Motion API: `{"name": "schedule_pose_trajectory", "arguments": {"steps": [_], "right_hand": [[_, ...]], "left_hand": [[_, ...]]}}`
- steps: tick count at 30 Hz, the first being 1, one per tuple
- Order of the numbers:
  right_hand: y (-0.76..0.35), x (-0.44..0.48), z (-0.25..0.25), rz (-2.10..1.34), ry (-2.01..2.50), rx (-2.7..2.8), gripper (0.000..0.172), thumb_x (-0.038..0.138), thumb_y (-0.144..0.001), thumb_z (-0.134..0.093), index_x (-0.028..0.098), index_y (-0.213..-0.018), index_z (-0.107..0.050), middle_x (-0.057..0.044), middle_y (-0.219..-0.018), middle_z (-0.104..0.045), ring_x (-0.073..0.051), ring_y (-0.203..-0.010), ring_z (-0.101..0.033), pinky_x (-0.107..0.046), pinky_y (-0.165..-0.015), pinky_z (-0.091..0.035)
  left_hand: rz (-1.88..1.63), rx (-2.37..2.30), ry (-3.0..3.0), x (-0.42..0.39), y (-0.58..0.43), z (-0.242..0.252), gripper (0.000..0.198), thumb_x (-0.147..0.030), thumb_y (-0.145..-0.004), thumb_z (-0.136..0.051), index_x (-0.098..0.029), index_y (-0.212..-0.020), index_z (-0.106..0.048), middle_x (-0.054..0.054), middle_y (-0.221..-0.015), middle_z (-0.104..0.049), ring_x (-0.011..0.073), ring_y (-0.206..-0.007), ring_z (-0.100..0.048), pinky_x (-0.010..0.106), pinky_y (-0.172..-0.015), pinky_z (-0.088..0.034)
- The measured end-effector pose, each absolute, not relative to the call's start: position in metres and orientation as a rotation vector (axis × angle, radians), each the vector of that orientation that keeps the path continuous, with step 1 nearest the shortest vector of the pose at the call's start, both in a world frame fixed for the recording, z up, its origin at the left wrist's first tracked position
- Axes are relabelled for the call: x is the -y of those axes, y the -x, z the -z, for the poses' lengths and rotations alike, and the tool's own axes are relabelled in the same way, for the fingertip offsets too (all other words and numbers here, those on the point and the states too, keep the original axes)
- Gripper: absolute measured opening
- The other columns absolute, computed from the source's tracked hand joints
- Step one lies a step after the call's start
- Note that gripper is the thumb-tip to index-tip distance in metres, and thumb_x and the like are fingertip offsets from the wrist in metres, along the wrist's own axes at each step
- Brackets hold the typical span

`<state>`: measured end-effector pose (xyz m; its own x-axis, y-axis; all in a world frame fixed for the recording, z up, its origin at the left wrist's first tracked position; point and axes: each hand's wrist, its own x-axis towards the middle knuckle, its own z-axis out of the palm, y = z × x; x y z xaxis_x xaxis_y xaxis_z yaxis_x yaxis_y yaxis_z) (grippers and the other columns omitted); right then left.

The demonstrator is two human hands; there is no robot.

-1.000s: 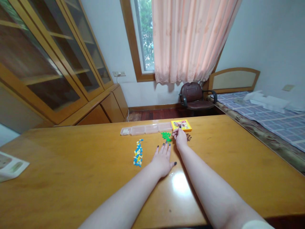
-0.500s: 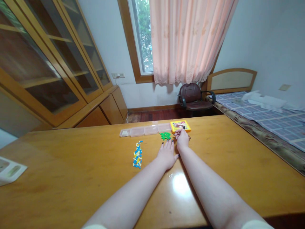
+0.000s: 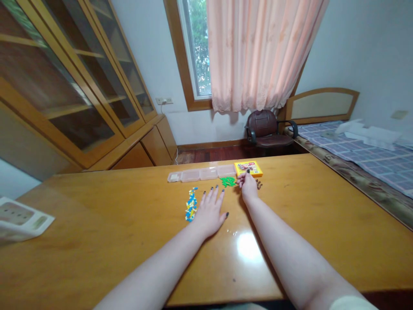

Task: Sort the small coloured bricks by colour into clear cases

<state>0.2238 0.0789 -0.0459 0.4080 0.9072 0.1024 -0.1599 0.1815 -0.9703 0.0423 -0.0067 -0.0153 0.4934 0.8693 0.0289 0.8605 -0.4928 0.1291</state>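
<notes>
My left hand (image 3: pixel 209 212) lies flat on the table with its fingers spread, just right of a pile of small blue, yellow and white pieces (image 3: pixel 191 205). It holds nothing. My right hand (image 3: pixel 248 188) is curled, thumb against fingers, in front of a yellow box (image 3: pixel 257 169) with a printed lid; whatever it may hold is hidden. Small green pieces (image 3: pixel 228 181) are heaped to its left. Some brown pieces (image 3: pixel 259 184) show at its right, partly covered by the hand. A few tiny clear or white bits (image 3: pixel 231 233) lie nearer me.
A row of clear plastic trays (image 3: pixel 191 175) runs along the far side of the wooden table (image 3: pixel 129 258), left of the yellow box. A white power strip (image 3: pixel 27 218) sits at the left. Beyond the table stand a brown armchair (image 3: pixel 264 129) and a bed (image 3: pixel 371 150).
My left hand has moved left, away from the green pieces and my right hand, to beside the blue and yellow pile. My right hand stays near the yellow box. The view has shifted slightly.
</notes>
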Motion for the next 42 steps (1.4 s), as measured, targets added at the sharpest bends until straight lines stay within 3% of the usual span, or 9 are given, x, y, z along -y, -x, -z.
{"name": "schedule_pose_trajectory", "arguments": {"steps": [3, 10, 14, 19, 26, 30, 34, 38, 42], "right_hand": [[-0.214, -0.074, 0.045, -0.942, 1.051, 0.891, 0.047, 0.062, -0.08, -0.041, 0.019, -0.065, -0.054, 0.001, -0.05, -0.051, -0.01, -0.042, -0.042, -0.023, -0.043, -0.03], [-0.201, -0.067, 0.054, -1.122, 0.994, 1.158, 0.051, 0.065, -0.076, -0.047, 0.017, -0.064, -0.059, 0.001, -0.048, -0.051, -0.01, -0.042, -0.041, -0.022, -0.042, -0.027], [-0.201, -0.068, 0.056, -1.168, 1.016, 1.191, 0.049, 0.062, -0.077, -0.046, 0.017, -0.063, -0.06, 0.0, -0.049, -0.052, -0.009, -0.041, -0.039, -0.021, -0.042, -0.026], [-0.199, -0.065, 0.051, -1.162, 1.035, 1.202, 0.046, 0.059, -0.076, -0.048, 0.018, -0.063, -0.06, 0.001, -0.05, -0.051, -0.01, -0.042, -0.04, -0.021, -0.042, -0.028], [-0.193, -0.054, 0.045, -1.267, 0.963, 1.38, 0.037, 0.05, -0.076, -0.05, 0.019, -0.057, -0.056, 0.004, -0.046, -0.042, -0.01, -0.045, -0.04, -0.022, -0.046, -0.033], [-0.189, -0.066, 0.043, -1.174, 1.171, 1.437, 0.036, 0.037, -0.073, -0.051, 0.02, -0.043, -0.046, 0.003, -0.041, -0.043, -0.01, -0.043, -0.039, -0.022, -0.045, -0.03], [-0.183, -0.08, 0.042, -1.135, 1.281, 1.414, 0.031, 0.031, -0.071, -0.052, 0.019, -0.042, -0.049, 0.004, -0.036, -0.042, -0.011, -0.039, -0.037, -0.022, -0.042, -0.027], [-0.174, -0.077, 0.046, -0.901, 1.334, 1.406, 0.015, 0.028, -0.07, -0.054, 0.02, -0.058, -0.059, 0.004, -0.051, -0.054, -0.012, -0.053, -0.046, -0.021, -0.051, -0.031], [-0.17, -0.073, 0.044, -0.816, 1.35, 1.687, 0.01, 0.027, -0.07, -0.059, 0.022, -0.066, -0.067, 0.003, -0.057, -0.06, -0.014, -0.057, -0.05, -0.022, -0.055, -0.033]], "left_hand": [[-0.013, -1.627, -2.527, 0.023, -0.001, 0.02, 0.085, -0.052, -0.077, -0.055, -0.018, -0.147, -0.021, 0.016, -0.155, -0.008, 0.0348, -0.141, -0.009, 0.053, -0.113, -0.012], [-0.171, -1.964, -2.368, 0.003, 0.043, 0.039, 0.076, -0.05, -0.084, -0.046, -0.017, -0.146, -0.02, 0.017, -0.154, -0.007, 0.0339, -0.141, -0.013, 0.053, -0.112, -0.014], [-0.209, -1.863, -2.393, -0.033, 0.043, 0.036, 0.084, -0.055, -0.08, -0.05, -0.013, -0.146, -0.02, 0.02, -0.153, -0.01, 0.0333, -0.141, -0.013, 0.05, -0.113, -0.015], [-0.225, -1.601, -2.459, -0.056, 0.03, 0.033, 0.086, -0.059, -0.078, -0.05, -0.013, -0.146, -0.022, 0.015, -0.152, -0.02, 0.0287, -0.14, -0.021, 0.042, -0.114, -0.02], [-0.3, -1.259, -2.534, -0.055, 0.004, 0.033, 0.055, -0.037, -0.085, -0.047, -0.017, -0.136, -0.042, 0.009, -0.142, -0.044, 0.0205, -0.131, -0.039, 0.034, -0.112, -0.028], [-0.399, -1.286, -2.431, -0.053, -0.012, 0.033, 0.058, -0.035, -0.082, -0.054, -0.017, -0.135, -0.043, 0.01, -0.139, -0.047, 0.0219, -0.128, -0.044, 0.035, -0.11, -0.032], [-0.648, -1.242, -2.113, -0.06, -0.009, 0.035, 0.056, -0.029, -0.08, -0.052, -0.016, -0.134, -0.044, 0.011, -0.139, -0.048, 0.0228, -0.127, -0.045, 0.037, -0.108, -0.035], [-0.93, -1.137, -1.656, -0.071, 0.018, 0.035, 0.046, -0.027, -0.085, -0.04, -0.013, -0.128, -0.05, 0.012, -0.127, -0.057, 0.02, -0.111, -0.057, 0.035, -0.095, -0.046], [-0.91, -1.246, -1.733, -0.075, 0.039, 0.031, 0.036, -0.03, -0.082, -0.044, -0.013, -0.107, -0.063, 0.007, -0.091, -0.069, 0.0173, -0.08, -0.063, 0.032, -0.077, -0.05]]}}
